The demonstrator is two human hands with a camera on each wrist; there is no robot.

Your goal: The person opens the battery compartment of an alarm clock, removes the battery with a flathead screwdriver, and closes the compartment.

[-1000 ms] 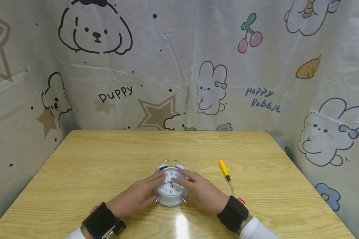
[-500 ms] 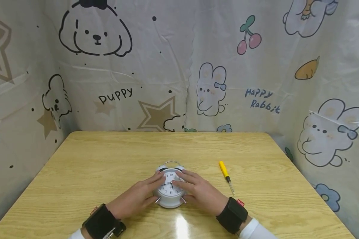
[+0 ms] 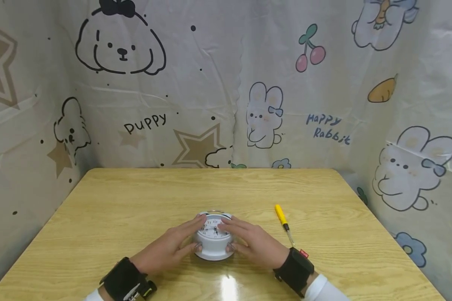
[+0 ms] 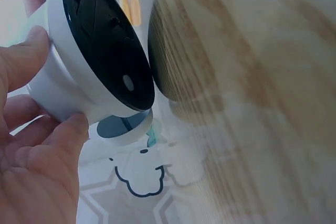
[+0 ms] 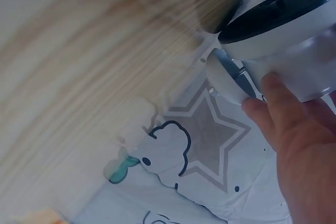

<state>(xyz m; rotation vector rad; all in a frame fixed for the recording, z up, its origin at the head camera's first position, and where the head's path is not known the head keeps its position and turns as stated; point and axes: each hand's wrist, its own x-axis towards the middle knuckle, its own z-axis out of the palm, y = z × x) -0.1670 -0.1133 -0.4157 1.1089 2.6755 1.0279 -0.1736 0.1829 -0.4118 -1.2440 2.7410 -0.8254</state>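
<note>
A white twin-bell alarm clock (image 3: 214,247) leans back near the front middle of the table, its numbered face turned upward. My left hand (image 3: 170,246) grips its left side, thumb low and fingers along the upper edge. On the opposite side my right hand (image 3: 257,246) holds it the same way. The left wrist view shows the clock's black back cover (image 4: 107,40) facing down, its edge close over the table. One bell (image 5: 231,74) appears beside the right fingers in the right wrist view. Part of the dial is covered by the right fingertips.
A screwdriver (image 3: 281,215) with a yellow handle lies to the right of the clock, its tip near the right wrist strap. Wood-grain table (image 3: 143,196) surrounds the clock. A printed curtain (image 3: 196,96) stands behind and at both sides.
Both hands have tipped the clock backward, so its face looks more upward and its underside shows. Its metal legs no longer show in the head view. The screwdriver stays put.
</note>
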